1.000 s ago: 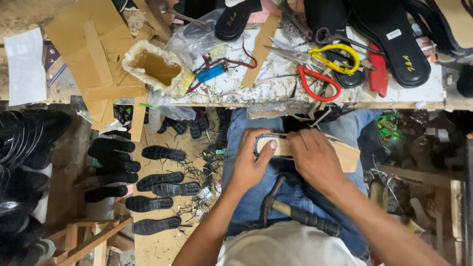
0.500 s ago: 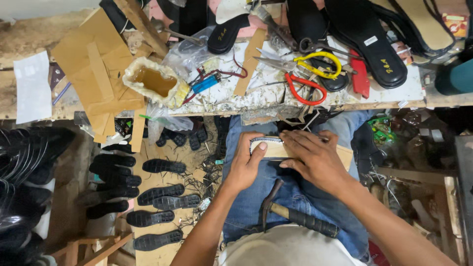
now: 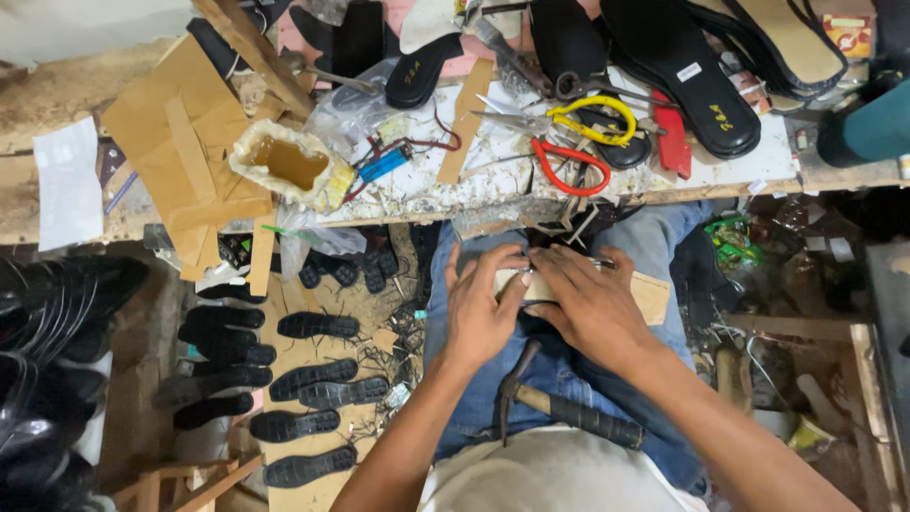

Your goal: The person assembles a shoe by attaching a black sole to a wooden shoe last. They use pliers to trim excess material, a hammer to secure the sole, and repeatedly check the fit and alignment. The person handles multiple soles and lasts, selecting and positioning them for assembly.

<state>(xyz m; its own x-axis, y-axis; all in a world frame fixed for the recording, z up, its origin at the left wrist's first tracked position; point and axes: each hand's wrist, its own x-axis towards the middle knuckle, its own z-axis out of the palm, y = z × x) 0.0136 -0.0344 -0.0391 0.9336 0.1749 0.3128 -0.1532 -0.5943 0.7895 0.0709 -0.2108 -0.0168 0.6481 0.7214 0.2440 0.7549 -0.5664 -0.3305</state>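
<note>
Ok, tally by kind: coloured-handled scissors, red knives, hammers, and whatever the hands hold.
Yellow-handled scissors plus red-handled scissors: 2
Red knife: 1
Hammer on the lap: 1
Tan piece, left hand gripping, right hand on it: 1
Total: 5

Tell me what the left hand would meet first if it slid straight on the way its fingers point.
Probably the workbench edge: the left hand points up-frame over the tan piece, though depth is unclear.

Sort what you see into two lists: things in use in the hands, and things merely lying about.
In use: left hand, right hand, tan piece on the lap.
Lying about: hammer, scissors, glue tub, black soles, cardboard.
</note>
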